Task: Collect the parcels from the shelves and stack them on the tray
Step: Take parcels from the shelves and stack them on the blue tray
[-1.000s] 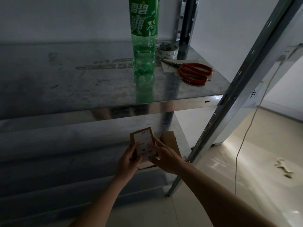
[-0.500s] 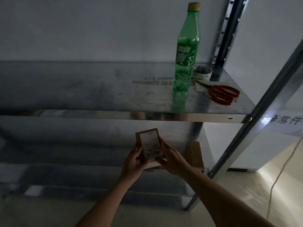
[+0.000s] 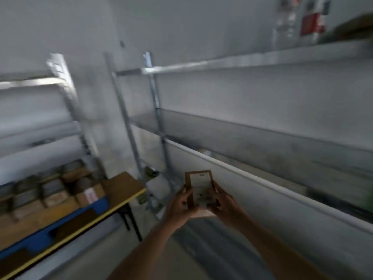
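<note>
A small brown cardboard parcel with a white label stands upright between my hands, low in the middle of the view. My left hand grips its left edge and my right hand grips its right edge. A second pale parcel seems to lie under it, mostly hidden by my fingers. At the lower left a blue tray sits on a wooden table and carries several stacked brown parcels. The whole view is blurred.
Metal shelving runs along the right wall, with bottles and dim items on its top shelf. Another metal rack stands behind the table at the left. Small objects lie on the floor by the shelf post.
The view has swung left, away from the shelf with the green bottle and scissors, toward the table with the tray. Both hands still hold the parcel and have carried it along.
</note>
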